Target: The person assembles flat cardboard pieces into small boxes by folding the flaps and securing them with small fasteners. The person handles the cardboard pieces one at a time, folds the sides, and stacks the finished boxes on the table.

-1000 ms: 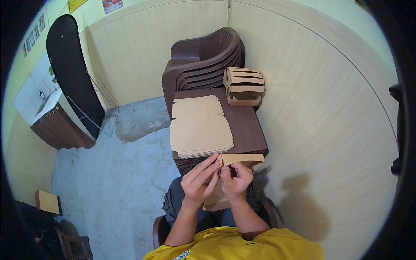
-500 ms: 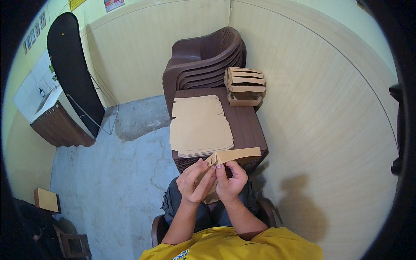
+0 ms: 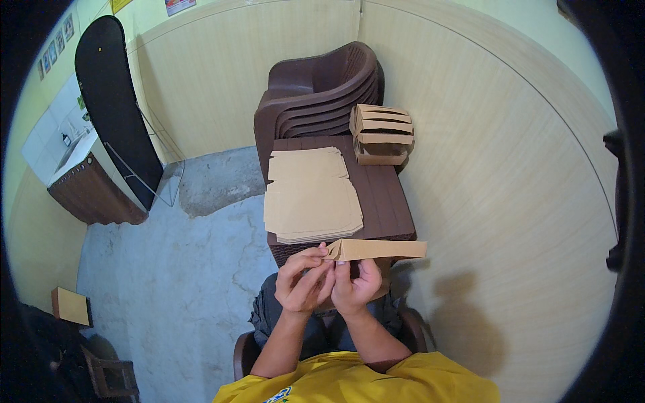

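Above my lap I hold a brown cardboard box (image 3: pixel 383 250), partly folded, with a long side panel standing up toward the right. My left hand (image 3: pixel 300 279) pinches the folded corner at the box's left end. Close beside it, my right hand (image 3: pixel 356 285) grips the near edge with thumb and fingers. Part of the box lies hidden behind my hands. Just beyond, a stack of flat cardboard blanks (image 3: pixel 312 195) with notched edges rests on the brown table (image 3: pixel 379 195).
Folded cardboard boxes (image 3: pixel 383 134) are piled at the table's far right, beside stacked brown plastic chairs (image 3: pixel 316 94). A wooden-patterned wall (image 3: pixel 510 168) runs along the right. On the left stand a black ironing board (image 3: pixel 111 101) and a sink cabinet (image 3: pixel 97 188).
The box's long panel has swung slightly lower and reaches further right. Both hands keep hold of the corner, with the right hand shifted a little downward.
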`<state>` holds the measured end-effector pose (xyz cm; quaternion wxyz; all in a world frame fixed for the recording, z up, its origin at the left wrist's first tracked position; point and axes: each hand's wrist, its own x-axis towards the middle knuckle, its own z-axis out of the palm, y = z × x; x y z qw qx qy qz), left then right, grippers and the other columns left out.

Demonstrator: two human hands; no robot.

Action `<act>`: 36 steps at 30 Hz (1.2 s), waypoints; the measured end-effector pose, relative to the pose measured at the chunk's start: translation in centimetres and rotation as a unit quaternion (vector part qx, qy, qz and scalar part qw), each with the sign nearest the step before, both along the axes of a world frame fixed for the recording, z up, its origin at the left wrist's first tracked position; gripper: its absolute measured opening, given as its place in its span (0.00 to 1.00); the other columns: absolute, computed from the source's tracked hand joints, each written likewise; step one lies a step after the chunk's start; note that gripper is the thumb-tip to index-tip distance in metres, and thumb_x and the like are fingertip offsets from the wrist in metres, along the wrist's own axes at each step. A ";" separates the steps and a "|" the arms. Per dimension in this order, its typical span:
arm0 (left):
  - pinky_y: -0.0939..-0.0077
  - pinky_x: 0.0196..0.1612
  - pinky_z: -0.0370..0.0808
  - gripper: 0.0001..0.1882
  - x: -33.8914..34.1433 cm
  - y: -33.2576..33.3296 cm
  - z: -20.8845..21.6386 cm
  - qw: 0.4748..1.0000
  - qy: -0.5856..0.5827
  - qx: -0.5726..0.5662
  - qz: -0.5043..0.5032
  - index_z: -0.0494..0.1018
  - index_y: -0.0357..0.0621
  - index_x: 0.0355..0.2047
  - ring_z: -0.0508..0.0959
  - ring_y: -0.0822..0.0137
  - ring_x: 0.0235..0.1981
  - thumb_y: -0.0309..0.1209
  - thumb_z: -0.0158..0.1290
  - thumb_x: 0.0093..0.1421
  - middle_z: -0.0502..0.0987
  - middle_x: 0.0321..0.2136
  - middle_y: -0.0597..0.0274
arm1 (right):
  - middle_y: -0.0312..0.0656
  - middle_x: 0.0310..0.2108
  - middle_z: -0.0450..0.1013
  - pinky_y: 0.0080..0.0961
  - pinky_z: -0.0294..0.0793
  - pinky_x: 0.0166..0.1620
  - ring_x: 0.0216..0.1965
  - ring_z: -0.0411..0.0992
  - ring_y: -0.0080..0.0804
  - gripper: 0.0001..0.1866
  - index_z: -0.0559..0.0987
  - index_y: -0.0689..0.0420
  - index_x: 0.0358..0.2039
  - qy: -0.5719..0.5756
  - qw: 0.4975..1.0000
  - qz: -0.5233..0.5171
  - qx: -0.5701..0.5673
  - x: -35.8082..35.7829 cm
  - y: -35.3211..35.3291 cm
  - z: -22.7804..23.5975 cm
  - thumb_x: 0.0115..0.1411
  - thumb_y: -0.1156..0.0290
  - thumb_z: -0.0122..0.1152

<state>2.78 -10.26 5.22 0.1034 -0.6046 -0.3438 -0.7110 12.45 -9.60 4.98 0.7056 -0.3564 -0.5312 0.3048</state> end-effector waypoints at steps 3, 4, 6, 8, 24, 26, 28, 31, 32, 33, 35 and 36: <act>0.58 0.48 0.90 0.12 0.2 0.0 0.1 1.000 -0.023 -0.002 -0.019 0.83 0.31 0.36 0.87 0.50 0.43 0.11 0.70 0.50 0.76 0.42 0.53 | 0.45 0.37 0.85 0.31 0.83 0.42 0.37 0.84 0.33 0.10 0.85 0.66 0.43 -0.016 1.000 -0.009 0.025 0.2 0.2 0.5 0.67 0.72 0.66; 0.57 0.48 0.90 0.12 0.2 0.0 0.2 0.999 -0.030 -0.005 -0.027 0.83 0.31 0.36 0.87 0.50 0.43 0.11 0.70 0.50 0.76 0.42 0.53 | 0.45 0.36 0.85 0.31 0.83 0.41 0.37 0.84 0.33 0.10 0.85 0.66 0.43 -0.016 0.999 -0.011 0.033 0.2 0.2 0.6 0.66 0.72 0.66; 0.56 0.48 0.90 0.13 0.3 -0.2 0.4 0.998 -0.052 -0.015 -0.043 0.83 0.30 0.36 0.87 0.50 0.44 0.11 0.70 0.50 0.75 0.41 0.53 | 0.43 0.37 0.84 0.27 0.81 0.42 0.37 0.81 0.28 0.09 0.84 0.67 0.43 -0.047 0.998 -0.014 0.050 0.4 0.1 0.7 0.68 0.73 0.65; 0.59 0.49 0.89 0.11 0.6 -0.2 0.7 0.996 -0.073 -0.026 -0.035 0.83 0.31 0.36 0.87 0.51 0.43 0.12 0.69 0.52 0.76 0.41 0.52 | 0.43 0.36 0.84 0.27 0.81 0.42 0.37 0.81 0.28 0.09 0.84 0.66 0.43 -0.054 0.997 -0.021 0.048 0.4 0.2 0.7 0.68 0.73 0.66; 0.66 0.53 0.86 0.19 -0.4 -1.1 2.1 0.949 -0.125 -0.242 -0.158 0.78 0.28 0.50 0.88 0.62 0.45 0.16 0.68 0.59 0.87 0.44 0.47 | 0.52 0.38 0.81 0.47 0.81 0.39 0.38 0.82 0.56 0.18 0.82 0.59 0.50 -0.346 0.928 -0.074 0.121 3.4 3.3 -0.4 0.67 0.59 0.69; 0.66 0.54 0.86 0.19 0.0 -1.1 2.0 0.926 -0.195 -0.269 -0.179 0.78 0.29 0.51 0.88 0.62 0.46 0.16 0.68 0.60 0.86 0.44 0.48 | 0.54 0.40 0.81 0.48 0.82 0.40 0.39 0.81 0.58 0.19 0.82 0.59 0.50 -0.343 0.930 -0.067 0.113 3.4 3.3 -0.6 0.68 0.58 0.69; 0.67 0.54 0.85 0.19 0.3 -1.1 1.9 0.906 -0.243 -0.287 -0.192 0.78 0.30 0.51 0.87 0.63 0.46 0.16 0.68 0.60 0.86 0.45 0.50 | 0.53 0.40 0.81 0.49 0.82 0.41 0.40 0.82 0.58 0.19 0.82 0.59 0.51 -0.337 0.934 -0.054 0.111 3.4 3.3 -0.8 0.68 0.59 0.69; 0.70 0.54 0.84 0.19 0.2 -0.7 1.8 0.893 -0.274 -0.295 -0.199 0.79 0.31 0.51 0.86 0.66 0.47 0.16 0.68 0.60 0.86 0.45 0.53 | 0.52 0.40 0.82 0.48 0.83 0.43 0.40 0.82 0.57 0.17 0.82 0.59 0.50 -0.341 0.933 -0.047 0.104 3.4 3.2 -0.8 0.67 0.61 0.69; 0.71 0.53 0.84 0.20 0.2 -0.5 1.8 0.890 -0.280 -0.295 -0.205 0.79 0.31 0.52 0.86 0.67 0.47 0.17 0.68 0.60 0.86 0.45 0.54 | 0.52 0.40 0.82 0.47 0.83 0.43 0.40 0.82 0.57 0.16 0.83 0.59 0.50 -0.346 0.932 -0.047 0.099 3.4 3.2 -0.8 0.67 0.63 0.69; 0.73 0.53 0.83 0.20 0.1 -0.4 1.7 0.884 -0.290 -0.300 -0.209 0.79 0.31 0.53 0.86 0.69 0.46 0.17 0.69 0.60 0.86 0.45 0.56 | 0.52 0.40 0.82 0.47 0.83 0.43 0.40 0.82 0.56 0.16 0.83 0.59 0.50 -0.352 0.927 -0.063 0.113 3.4 3.2 -0.8 0.66 0.64 0.69; 0.71 0.54 0.82 0.19 0.1 -0.4 1.7 0.889 -0.271 -0.305 -0.207 0.79 0.32 0.52 0.85 0.67 0.47 0.16 0.68 0.61 0.85 0.45 0.56 | 0.52 0.41 0.82 0.46 0.84 0.43 0.41 0.83 0.55 0.15 0.83 0.59 0.50 -0.367 0.915 -0.096 0.134 3.2 3.2 -0.8 0.65 0.66 0.70; 0.71 0.55 0.82 0.18 0.1 -0.4 1.7 0.890 -0.266 -0.311 -0.201 0.79 0.32 0.51 0.85 0.66 0.47 0.16 0.67 0.61 0.85 0.45 0.56 | 0.52 0.41 0.82 0.45 0.84 0.44 0.41 0.83 0.55 0.15 0.84 0.59 0.50 -0.354 0.924 -0.086 0.118 3.2 3.2 -0.9 0.64 0.67 0.70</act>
